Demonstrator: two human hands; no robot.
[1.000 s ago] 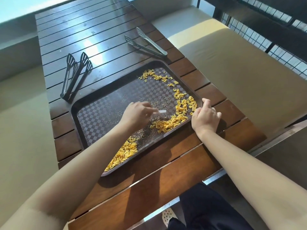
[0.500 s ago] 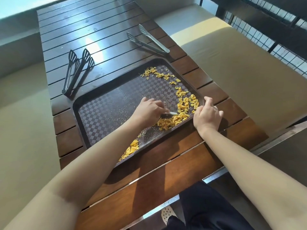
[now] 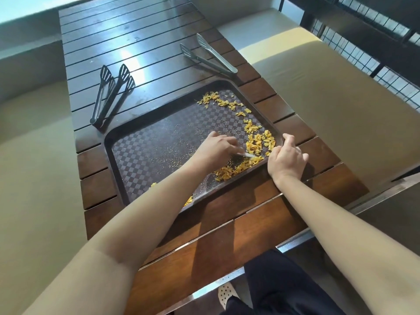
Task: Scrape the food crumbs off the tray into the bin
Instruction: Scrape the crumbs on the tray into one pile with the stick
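Slatted dark wooden table [image 3: 136, 37] fills most of the view, running away from the person; pale cushioned benches along both sides.

Dark rectangular tray [image 3: 145, 142] with a checkered base lies flat on the near half of the table, turned at an angle to the slats. Its near right corner sits close to the table's right edge.

Left forearm crosses the tray's near rim from below. Right forearm comes in over the table's near right corner.

Right hand [image 3: 286, 158] grips the tray's near right corner, fingers curled over the rim, thumb side toward the tray interior.

Left hand [image 3: 216, 149] is over the tray's right half, fingers closed around a small pale scraper [image 3: 247, 155]; only the tip shows past the fingers, touching the crumbs. What kind of tool it is: cannot tell.

Yellow-orange food crumbs [image 3: 258, 142] lie in a loose band along the tray's right side, from the far right corner down to a denser heap by the right hand, then along the near rim. A few more show at the near rim beside the left forearm. Fine specks dust the middle of the tray.

Black tongs [image 3: 111, 92] lie on the table beyond the tray's far left corner. Metal tongs [image 3: 210, 56] lie beyond its far right corner, near the table edge.
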